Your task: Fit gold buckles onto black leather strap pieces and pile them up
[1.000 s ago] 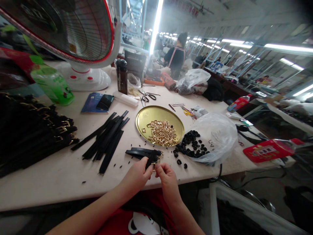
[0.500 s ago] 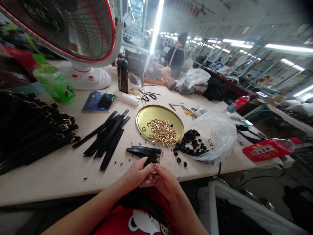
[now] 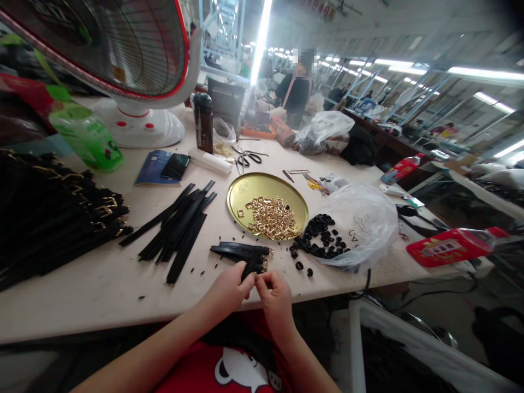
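Note:
My left hand (image 3: 230,286) is closed around a black strap (image 3: 251,265) near the table's front edge. Thumb and forefinger of my right hand (image 3: 277,299) are pinched together against the left fingertips; what sits between them is too small to make out. Just beyond both hands lie several black straps (image 3: 233,250) with gold buckles (image 3: 268,252) at their right ends. Loose gold buckles (image 3: 272,217) are heaped on a round gold tray (image 3: 238,191). To the right, small black loops (image 3: 323,234) spill from a clear plastic bag (image 3: 368,218).
Plain black straps (image 3: 180,229) lie left of the tray, with a large pile of buckled straps (image 3: 45,218) farther left. A fan (image 3: 139,128), a green bottle (image 3: 88,136), scissors (image 3: 248,157) and a red bottle (image 3: 450,247) stand or lie around. A person (image 3: 298,90) is in the background.
My right hand has turned more upright, its fingers now pinched at the left fingertips. The gold buckle seen between my hands before is now hidden. My left hand stays almost in place.

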Demonstrator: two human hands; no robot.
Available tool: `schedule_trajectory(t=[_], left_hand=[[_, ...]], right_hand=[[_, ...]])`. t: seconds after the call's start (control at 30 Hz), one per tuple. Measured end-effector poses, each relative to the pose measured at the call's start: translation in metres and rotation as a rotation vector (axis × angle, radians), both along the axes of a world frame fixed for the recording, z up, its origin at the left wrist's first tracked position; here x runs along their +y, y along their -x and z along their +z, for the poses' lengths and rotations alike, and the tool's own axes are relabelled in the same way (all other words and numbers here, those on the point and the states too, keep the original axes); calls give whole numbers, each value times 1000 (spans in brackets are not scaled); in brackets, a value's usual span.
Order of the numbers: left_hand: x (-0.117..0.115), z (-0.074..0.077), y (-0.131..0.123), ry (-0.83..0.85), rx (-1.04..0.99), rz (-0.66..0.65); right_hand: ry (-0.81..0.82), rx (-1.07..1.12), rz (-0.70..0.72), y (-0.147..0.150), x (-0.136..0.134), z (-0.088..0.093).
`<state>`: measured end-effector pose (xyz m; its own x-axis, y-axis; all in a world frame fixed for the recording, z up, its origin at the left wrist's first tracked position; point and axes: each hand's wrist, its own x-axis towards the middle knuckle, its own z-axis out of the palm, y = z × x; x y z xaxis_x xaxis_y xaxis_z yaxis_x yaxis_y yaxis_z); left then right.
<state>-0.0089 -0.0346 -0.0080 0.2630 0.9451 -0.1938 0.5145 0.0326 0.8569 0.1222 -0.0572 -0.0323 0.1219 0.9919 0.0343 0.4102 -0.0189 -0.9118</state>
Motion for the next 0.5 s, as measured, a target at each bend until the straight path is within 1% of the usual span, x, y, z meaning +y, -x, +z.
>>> schedule_trajectory(t=[0.07, 0.13, 0.2, 0.27, 0.37, 0.43, 0.5], left_hand=[[3, -2, 1, 71, -14, -10], [5, -4, 2, 140, -53, -23], [7, -4, 4, 193, -94, -52], [8, -2, 6, 248, -131, -100], [8, 7, 8, 359, -192, -174], [8, 15, 8, 415, -223, -186], [8, 23, 9, 434, -262, -174]], right_hand=[[-18, -42, 44, -2, -2, 1], [-41, -51, 117, -5, -5, 2], [-77, -25, 183, -10, -6, 2], [-72, 50, 227, -14, -4, 1], [63, 190, 257, -18, 0, -1], [145, 277, 251, -19, 2, 1], [169, 369, 247, -19, 3, 6]])
